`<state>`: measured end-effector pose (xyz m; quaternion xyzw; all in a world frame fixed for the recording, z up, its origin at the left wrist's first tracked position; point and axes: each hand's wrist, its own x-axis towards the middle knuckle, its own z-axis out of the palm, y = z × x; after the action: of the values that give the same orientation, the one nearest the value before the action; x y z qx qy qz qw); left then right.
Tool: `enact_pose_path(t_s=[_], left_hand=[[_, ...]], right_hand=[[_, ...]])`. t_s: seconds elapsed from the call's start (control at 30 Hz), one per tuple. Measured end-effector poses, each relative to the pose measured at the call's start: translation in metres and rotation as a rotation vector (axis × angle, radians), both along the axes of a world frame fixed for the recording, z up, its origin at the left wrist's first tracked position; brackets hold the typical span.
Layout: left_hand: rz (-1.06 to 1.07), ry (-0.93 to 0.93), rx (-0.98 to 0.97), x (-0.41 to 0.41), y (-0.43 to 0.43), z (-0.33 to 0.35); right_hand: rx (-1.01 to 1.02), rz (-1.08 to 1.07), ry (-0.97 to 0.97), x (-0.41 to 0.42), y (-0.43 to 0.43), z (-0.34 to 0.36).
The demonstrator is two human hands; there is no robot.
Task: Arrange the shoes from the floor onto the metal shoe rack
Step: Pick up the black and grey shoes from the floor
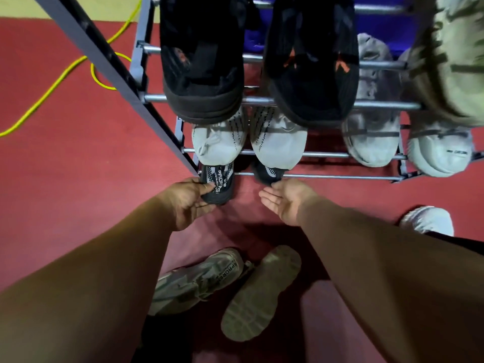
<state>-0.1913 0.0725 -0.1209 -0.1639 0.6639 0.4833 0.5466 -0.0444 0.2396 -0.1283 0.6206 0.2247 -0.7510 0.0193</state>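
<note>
Trouble is brewing at the front left corner of the grey metal shoe rack (327, 154): the left hand (187, 203) is gripping the heel of a black patterned knit sneaker (218, 184) overhanging the lowest rail (340, 176), and the right hand (285, 200), fingers spread flat, is touching its twin (267, 174). One careless shove and either could be tipping off.

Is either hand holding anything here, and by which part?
The left hand grips the dark patterned shoe on the lowest rail of the rack by its near, protruding end. The right hand, open and palm up, holds nothing.
</note>
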Motion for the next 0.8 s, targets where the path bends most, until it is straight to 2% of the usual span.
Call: enact_pose_path(t_s=[0.23, 0.63, 0.8], left_hand=[[-0.032, -0.144, 0.009, -0.003, 0.015, 0.006], [0.15, -0.062, 0.101, 0.001, 0.048, 0.003], [0.13, 0.007, -0.063, 0.007, 0.05, -0.012]], right_hand=[[0.009, 0.036, -0.01, -0.004, 0.004, 0.0], [0.028, 0.024, -0.034, -0.001, 0.0, -0.004], [0.036, 0.044, -0.036, 0.0, -0.001, -0.008]])
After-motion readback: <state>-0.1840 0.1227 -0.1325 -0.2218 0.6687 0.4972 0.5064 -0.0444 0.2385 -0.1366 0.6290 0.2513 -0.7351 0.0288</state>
